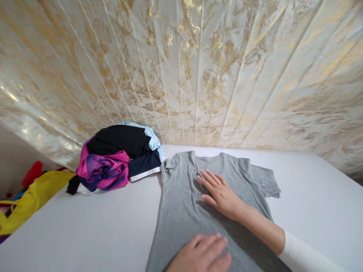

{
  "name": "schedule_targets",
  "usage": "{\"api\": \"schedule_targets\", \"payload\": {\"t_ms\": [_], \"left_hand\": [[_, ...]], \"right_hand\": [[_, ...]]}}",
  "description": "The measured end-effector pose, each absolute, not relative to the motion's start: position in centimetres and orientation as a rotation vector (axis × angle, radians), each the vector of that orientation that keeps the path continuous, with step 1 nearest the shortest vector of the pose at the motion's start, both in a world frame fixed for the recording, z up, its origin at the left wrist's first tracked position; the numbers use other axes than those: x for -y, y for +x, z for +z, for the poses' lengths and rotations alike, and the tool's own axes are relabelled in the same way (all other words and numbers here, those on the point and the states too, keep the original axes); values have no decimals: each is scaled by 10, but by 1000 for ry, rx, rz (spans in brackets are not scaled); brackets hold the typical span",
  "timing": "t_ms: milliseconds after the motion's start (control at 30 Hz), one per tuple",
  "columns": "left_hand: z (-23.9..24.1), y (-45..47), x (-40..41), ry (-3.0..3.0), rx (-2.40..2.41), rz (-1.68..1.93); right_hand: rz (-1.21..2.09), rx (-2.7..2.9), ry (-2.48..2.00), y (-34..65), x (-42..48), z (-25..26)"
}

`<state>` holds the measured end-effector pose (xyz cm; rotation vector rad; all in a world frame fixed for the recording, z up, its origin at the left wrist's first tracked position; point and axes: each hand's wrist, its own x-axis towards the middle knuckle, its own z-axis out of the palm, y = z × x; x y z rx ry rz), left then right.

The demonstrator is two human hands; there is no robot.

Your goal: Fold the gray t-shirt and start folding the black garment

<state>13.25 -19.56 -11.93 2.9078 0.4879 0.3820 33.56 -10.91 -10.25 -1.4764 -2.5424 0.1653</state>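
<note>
A grey T-shirt (181,204) lies spread out flat on the white table (85,226), its neckline towards the wall. My right hand (219,190) rests flat on the shirt's chest with the fingers stretched out and pointing left. My left hand (202,254) lies palm down on the lower part of the shirt at the bottom edge of the view, fingers together and extended. Neither hand holds anything. A white sleeve covers my right forearm.
A pile of clothes (119,156) in black, pink, purple, navy and light blue sits on the table left of the shirt, by the wall. Yellow fabric (34,196) and a red item lie off the table's left edge. A gold-patterned wall (198,68) stands behind.
</note>
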Motion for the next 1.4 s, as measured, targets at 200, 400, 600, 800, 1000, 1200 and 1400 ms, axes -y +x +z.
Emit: {"api": "schedule_targets", "payload": {"t_ms": [200,400,600,800,1000,1200,1400], "left_hand": [[-90,154,52,2555,-1520,609],[-112,157,-10,2542,-1706,595],[-119,147,-15,2618,-1718,493],[-99,165,15,2709,-1612,446],[-101,190,126,2881,-777,369],[-96,187,168,2860,-576,287],[-92,189,213,2872,-101,289]], "right_hand": [[13,2118,-1949,386,67,-120],[-215,1897,-2280,420,44,-139],[-203,1884,-2315,425,42,-141],[-93,2003,-2110,418,54,-132],[-98,2177,-2061,410,70,-123],[-157,2266,-1985,406,92,-117],[-48,2246,-2010,418,106,-124]]}}
